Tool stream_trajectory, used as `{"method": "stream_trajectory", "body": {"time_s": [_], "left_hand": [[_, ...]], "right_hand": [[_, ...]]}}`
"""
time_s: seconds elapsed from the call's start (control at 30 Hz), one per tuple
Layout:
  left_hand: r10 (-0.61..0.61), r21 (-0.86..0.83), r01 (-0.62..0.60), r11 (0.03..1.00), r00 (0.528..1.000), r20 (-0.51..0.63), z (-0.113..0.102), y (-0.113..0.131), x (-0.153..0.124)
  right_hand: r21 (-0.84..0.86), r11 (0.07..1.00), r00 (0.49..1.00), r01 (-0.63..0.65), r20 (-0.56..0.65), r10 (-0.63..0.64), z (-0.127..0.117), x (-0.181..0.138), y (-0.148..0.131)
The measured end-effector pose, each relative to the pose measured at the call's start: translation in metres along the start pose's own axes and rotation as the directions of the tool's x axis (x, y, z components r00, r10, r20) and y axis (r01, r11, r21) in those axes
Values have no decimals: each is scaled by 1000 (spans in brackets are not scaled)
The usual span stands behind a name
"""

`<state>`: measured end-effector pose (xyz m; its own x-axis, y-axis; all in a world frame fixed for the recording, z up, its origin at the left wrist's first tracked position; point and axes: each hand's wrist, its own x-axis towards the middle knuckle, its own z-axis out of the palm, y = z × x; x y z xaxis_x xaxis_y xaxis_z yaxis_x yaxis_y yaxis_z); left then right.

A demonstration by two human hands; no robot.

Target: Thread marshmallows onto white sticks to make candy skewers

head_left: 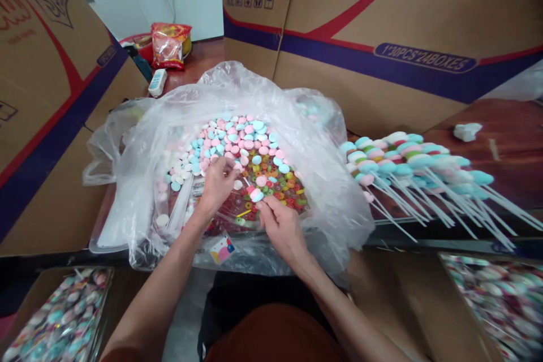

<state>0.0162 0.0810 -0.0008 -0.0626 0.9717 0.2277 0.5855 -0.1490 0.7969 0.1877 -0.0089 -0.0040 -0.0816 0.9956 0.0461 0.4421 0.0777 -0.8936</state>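
Note:
Between the thumb and fingers of my right hand (282, 229) is a candy skewer (256, 194), with pink, white and blue pieces threaded on a thin white stick. The bare tip of its stick points up and left toward my left hand (220, 181). That hand's fingers are curled together at the edge of a pile of pink, blue and white marshmallow-like candies (216, 138); what they pinch, if anything, is hidden. Small coloured ring gummies (291, 185) lie just beyond my right hand. A bundle of white sticks (180, 203) rests left of my left wrist.
Clear plastic sheeting (331, 192) surrounds the candies. Finished candy skewers (407, 158) are stacked on the table at right. Large cardboard boxes (382, 28) stand behind and at left. Boxes of wrapped candy (63, 317) sit below the table edge. A red candy bag (168, 48) lies at the back.

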Motion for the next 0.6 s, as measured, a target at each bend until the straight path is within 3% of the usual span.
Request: {"method": "stream_trajectory", "body": {"time_s": [0.4, 0.5, 0.6], "left_hand": [[105, 261, -117, 958, 993, 58, 3, 0, -3], [106, 209, -109, 972, 994, 25, 2, 2, -10], [17, 43, -16, 999, 1000, -26, -2, 4, -18]], "right_hand": [[9, 1000, 1000, 13, -1, -13, 1, 0, 0], [7, 1000, 1000, 18, -1, -18, 0, 0, 0], [5, 1000, 1000, 18, 7, -18, 0, 1, 0]]}}
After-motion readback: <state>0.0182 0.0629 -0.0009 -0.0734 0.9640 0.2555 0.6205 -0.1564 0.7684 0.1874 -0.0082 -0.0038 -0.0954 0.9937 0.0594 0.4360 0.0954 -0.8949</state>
